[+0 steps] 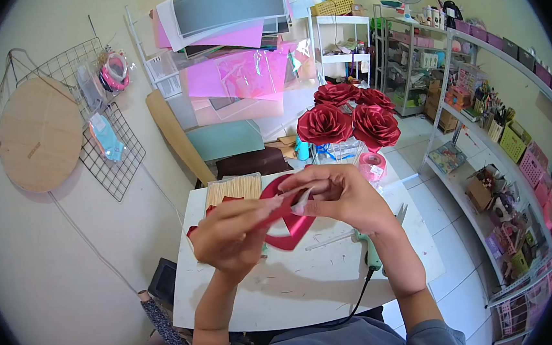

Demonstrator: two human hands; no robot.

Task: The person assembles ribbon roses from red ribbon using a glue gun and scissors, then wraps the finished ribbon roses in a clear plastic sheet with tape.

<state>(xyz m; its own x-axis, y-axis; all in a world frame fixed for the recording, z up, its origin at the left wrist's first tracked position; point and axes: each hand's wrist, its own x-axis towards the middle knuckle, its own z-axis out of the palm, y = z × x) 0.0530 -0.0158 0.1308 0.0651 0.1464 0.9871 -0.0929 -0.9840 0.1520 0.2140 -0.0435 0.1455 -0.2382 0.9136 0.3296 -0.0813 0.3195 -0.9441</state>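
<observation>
Over the middle of the white table (286, 301), a loop of shiny red satin ribbon (286, 242) is held up between my hands. My left hand (229, 238) is closed on it from the left, its fingers stretched along the band. From the right, my right hand (339, 193) pinches the ribbon between thumb and fingers. Where the fingertips meet, the band is partly hidden and slightly blurred. Below my right wrist lies a mint-green glue gun (373, 255) with a black cord. Wooden sticks (241, 188) and red pieces lie behind my left hand.
Several red ribbon roses (325, 124) stand at the table's back right, beside a pink roll (371, 161). Scissor blades (401, 214) show near my right forearm. Coloured sheets (236, 72) hang behind the table. Loaded metal shelves (481, 137) line the right side.
</observation>
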